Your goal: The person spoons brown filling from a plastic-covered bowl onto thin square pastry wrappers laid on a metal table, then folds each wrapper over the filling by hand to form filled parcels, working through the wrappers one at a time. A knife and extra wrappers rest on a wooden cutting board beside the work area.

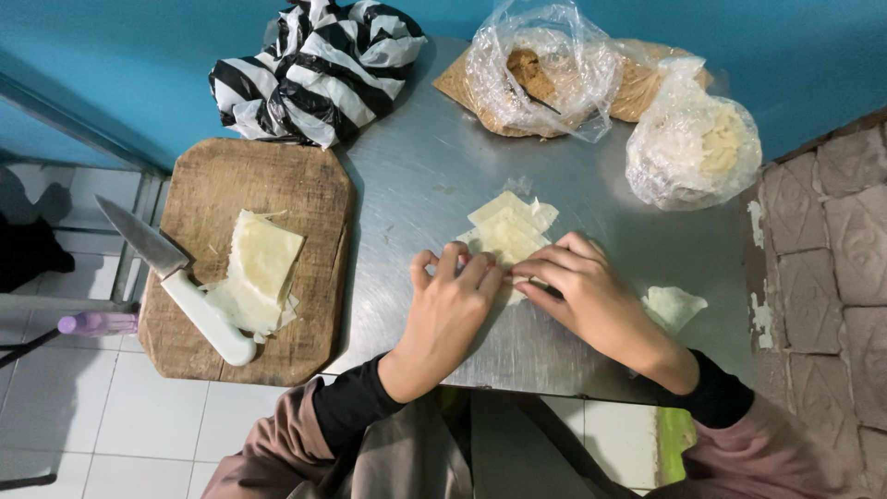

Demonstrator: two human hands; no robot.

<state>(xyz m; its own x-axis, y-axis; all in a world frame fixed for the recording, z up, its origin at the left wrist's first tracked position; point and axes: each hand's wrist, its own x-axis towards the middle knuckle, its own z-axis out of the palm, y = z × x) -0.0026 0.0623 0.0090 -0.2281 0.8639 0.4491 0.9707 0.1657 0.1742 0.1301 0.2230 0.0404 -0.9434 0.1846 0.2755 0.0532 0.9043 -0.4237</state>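
Together on a steel table [425, 176], left hand [450, 300] and right hand [584, 294] pinching pale, thin, square wrapper [508, 231], fingertips closed on its near edge; knife [176, 277] on board [212, 185] nearby.

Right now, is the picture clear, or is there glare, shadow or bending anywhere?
Head view: sharp around both hands, left hand and right hand, on the pale wrappers; soft glare on the steel table and the clear bags; faint shadows beneath the hands; the wide lens bends the edges, so the cutting board and knife look slanted.
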